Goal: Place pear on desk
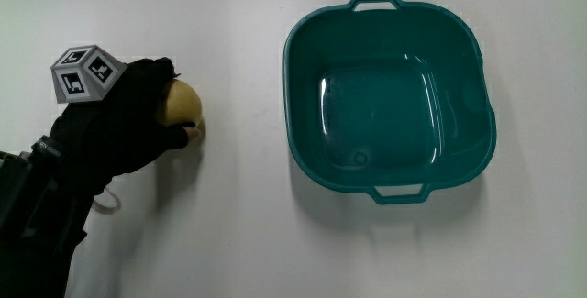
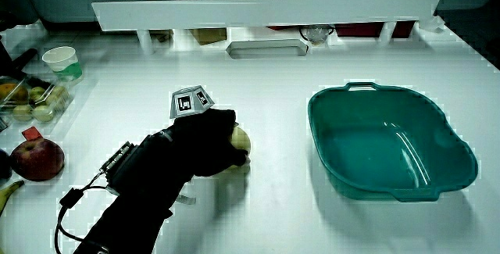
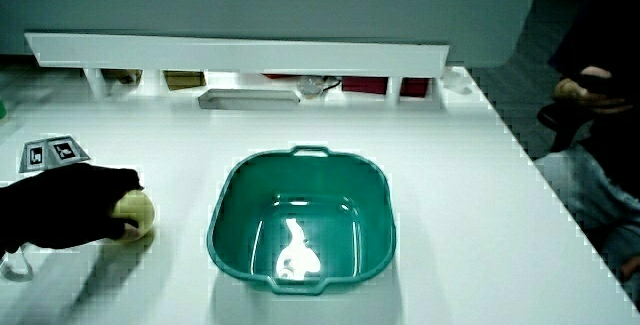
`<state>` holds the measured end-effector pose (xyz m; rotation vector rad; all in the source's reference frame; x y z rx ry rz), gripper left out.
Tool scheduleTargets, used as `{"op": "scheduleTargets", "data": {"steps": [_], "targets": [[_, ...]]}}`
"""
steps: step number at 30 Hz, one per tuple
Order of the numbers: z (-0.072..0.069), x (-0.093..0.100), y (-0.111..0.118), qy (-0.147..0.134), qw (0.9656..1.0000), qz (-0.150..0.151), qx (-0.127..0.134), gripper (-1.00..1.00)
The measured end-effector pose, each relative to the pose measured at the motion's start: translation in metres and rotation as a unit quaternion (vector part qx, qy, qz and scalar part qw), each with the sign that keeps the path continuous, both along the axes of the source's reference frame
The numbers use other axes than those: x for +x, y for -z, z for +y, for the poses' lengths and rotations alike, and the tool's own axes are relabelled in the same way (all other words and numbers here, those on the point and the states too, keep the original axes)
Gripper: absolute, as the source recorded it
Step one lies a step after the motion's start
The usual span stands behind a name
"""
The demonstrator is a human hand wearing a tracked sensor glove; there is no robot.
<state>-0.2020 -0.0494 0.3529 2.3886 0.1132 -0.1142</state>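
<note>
A yellow-green pear point(image 1: 182, 102) rests low at the white desk point(image 1: 248, 225), beside the teal basin point(image 1: 459, 165). The gloved hand point(image 1: 138, 119) covers most of it, with its fingers curled around the fruit and a thumb under its near side. The patterned cube point(image 1: 84, 71) sits on the back of the hand. In both side views the pear point(image 2: 241, 138) point(image 3: 137, 211) peeks out from the black glove point(image 2: 199, 144) point(image 3: 65, 209), close to the desk surface. The basin point(image 2: 328, 113) point(image 3: 225, 245) holds nothing.
At the desk's edge in a side view lie a red apple point(image 2: 37, 159), a banana tip point(image 2: 6, 193), a clear box of small fruit point(image 2: 31, 98) and a paper cup point(image 2: 62, 59). A low white partition point(image 2: 266, 10) with a tray point(image 2: 266, 48) borders the desk.
</note>
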Motion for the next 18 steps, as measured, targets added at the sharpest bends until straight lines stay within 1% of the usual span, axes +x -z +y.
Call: {"op": "scheduleTargets", "data": {"steps": [1,2,3,4,5,6,7,8,9,11,15,16,18], "targets": [[0.005,0.002,0.005,-0.012,0.9998,0.003,0.015,-1.0],[0.009,0.006,0.01,-0.029,0.999,-0.004,0.035,-1.0],[0.014,0.008,0.011,-0.041,0.9986,0.001,0.033,-1.0],[0.019,0.011,0.016,-0.05,0.9979,0.002,0.04,-1.0],[0.023,0.01,0.013,-0.059,0.9967,0.01,0.055,-1.0],[0.029,0.003,-0.002,-0.071,0.9955,0.011,0.062,-1.0],[0.034,0.024,0.031,-0.075,0.9946,-0.013,0.071,-1.0],[0.04,0.027,0.032,-0.079,0.9946,-0.002,0.067,-1.0],[0.046,0.021,0.015,-0.11,0.9905,0.027,0.078,-1.0],[0.057,0.031,0.024,-0.113,0.9905,0.052,0.058,-1.0],[0.079,0.054,0.045,-0.152,0.9838,0.067,0.067,-1.0],[0.084,0.057,0.044,-0.147,0.9851,0.077,0.044,-1.0],[0.094,0.063,0.044,-0.172,0.9815,0.068,0.05,-1.0]]}}
